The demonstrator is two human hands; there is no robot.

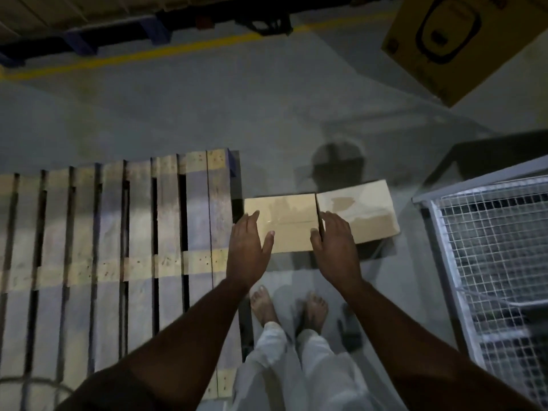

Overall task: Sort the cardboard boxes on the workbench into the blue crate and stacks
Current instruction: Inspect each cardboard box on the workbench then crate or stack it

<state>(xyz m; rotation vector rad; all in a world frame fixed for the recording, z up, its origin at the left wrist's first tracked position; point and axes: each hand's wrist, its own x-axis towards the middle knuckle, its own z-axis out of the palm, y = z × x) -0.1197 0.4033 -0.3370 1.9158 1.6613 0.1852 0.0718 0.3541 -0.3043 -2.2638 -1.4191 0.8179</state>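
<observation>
Both hands, left hand (247,250) and right hand (335,247), are reaching open-fingered over two cardboard boxes (320,215) lying just beyond them on the floor (237,114).

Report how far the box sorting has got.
Done: nothing visibly sorted; the wooden pallet holds no boxes, and no blue crate is in view. In hand: left hand and right hand reach, open, over the left cardboard box. Left: that box and its neighbour, the right cardboard box.
</observation>
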